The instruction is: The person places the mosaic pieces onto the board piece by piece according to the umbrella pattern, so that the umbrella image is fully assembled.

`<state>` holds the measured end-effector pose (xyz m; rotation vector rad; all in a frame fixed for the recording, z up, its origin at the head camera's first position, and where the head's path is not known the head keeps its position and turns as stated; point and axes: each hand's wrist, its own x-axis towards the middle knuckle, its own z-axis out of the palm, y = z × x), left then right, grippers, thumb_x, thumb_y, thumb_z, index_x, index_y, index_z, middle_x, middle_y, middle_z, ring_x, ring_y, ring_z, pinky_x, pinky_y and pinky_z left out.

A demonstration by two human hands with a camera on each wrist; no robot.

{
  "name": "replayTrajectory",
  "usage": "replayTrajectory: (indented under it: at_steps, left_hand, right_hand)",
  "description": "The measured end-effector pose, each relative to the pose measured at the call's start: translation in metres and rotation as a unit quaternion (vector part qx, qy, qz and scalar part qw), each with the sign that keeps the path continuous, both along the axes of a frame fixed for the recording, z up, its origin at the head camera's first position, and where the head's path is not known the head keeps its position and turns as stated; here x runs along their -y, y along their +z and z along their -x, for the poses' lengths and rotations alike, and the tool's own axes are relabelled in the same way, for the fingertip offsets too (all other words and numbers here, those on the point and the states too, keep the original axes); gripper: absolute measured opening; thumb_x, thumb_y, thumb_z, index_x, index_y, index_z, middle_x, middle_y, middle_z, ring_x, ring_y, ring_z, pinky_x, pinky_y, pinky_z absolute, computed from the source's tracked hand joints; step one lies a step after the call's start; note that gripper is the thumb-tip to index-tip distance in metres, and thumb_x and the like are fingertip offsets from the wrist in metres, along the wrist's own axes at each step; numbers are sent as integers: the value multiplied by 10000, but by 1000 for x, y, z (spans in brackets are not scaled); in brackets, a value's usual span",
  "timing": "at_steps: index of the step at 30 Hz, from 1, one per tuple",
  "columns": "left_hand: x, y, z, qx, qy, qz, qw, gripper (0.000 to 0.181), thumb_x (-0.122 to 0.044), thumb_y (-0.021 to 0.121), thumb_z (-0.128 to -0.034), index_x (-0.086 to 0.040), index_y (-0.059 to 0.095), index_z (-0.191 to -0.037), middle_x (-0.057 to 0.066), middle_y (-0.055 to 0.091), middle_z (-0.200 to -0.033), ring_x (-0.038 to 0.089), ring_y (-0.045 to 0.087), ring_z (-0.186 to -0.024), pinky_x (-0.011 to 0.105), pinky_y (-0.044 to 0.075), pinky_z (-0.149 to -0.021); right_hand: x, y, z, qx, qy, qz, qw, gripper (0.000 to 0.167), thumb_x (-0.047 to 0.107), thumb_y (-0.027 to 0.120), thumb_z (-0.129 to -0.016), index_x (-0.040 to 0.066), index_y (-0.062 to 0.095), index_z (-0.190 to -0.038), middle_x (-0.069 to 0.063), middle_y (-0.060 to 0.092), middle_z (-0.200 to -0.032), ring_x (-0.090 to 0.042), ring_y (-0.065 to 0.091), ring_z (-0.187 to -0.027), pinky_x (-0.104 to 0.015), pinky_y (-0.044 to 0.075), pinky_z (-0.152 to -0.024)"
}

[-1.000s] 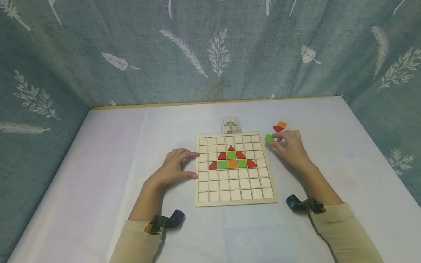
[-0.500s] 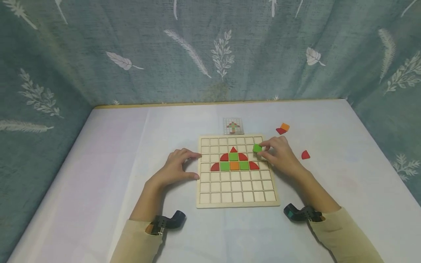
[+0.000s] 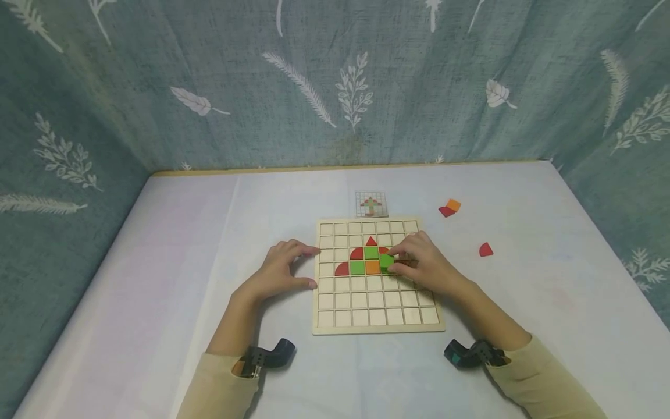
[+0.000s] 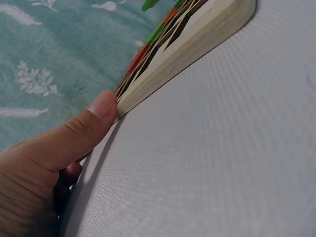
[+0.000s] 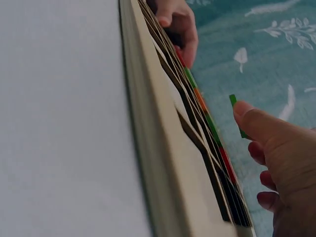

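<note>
My right hand (image 3: 426, 265) is over the right half of the wooden grid board (image 3: 335, 329), pinching a green square tile (image 3: 386, 261) between thumb and fingers. In the right wrist view that green tile (image 5: 238, 116) stands tilted above the board's surface. Thumb and fingertips of my left hand (image 3: 276, 269) touch the board's left edge; the left wrist view shows the thumb (image 4: 101, 104) against the rim. Set in the board are a red triangle (image 3: 371, 241), red quarter rounds (image 3: 342, 269), green squares (image 3: 357, 267) and an orange square (image 3: 372, 267). My right hand hides some pieces.
A small pattern card (image 3: 371, 204) lies behind the board. At the back right are an orange tile (image 3: 453, 205) and a red piece (image 3: 446, 212), touching. Another red piece (image 3: 485, 249) lies right of the board. A patterned curtain (image 3: 293, 116) stands behind the table.
My right hand has moved left from beside the board to over it, carrying the green tile. The left hand stays at the board's edge.
</note>
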<state>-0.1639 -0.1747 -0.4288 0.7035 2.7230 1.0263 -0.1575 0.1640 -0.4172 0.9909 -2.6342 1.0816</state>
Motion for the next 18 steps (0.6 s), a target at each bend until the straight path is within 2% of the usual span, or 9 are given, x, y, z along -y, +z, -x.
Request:
replayTrajectory:
  at_steps: [7,12,18]
  left_hand:
    - [1,0,-2,58,40,-24,10000,677,-384,840,-660,-204,580,-1258,17,565,-1187,221,429,-1116,455,253,-981]
    - [1,1,-2,79,72,-12,9999,676,-392,840,-656,-208,582,-1254,14,568,-1190,219,427,-1113,453,261,-972]
    - [1,0,-2,58,14,-41,10000,666,-382,839,-661,-203,583,-1250,15,570,-1185,220,429,-1110,448,261,-968]
  right_hand:
    - [11,-1,-8,79,419,-266,9987,284,210,794,-752,93,696,-991,85,547,-781,-97,374,-844,-275,345,-706]
    - [18,0,-13,-197,677,-146,9974,269,229,805,-731,99,705,-945,74,572,-771,-86,392,-820,-265,360,-706]
    - [22,0,-17,-302,630,-299,9971,260,250,808,-722,112,707,-917,73,555,-744,-73,397,-791,-253,372,-687]
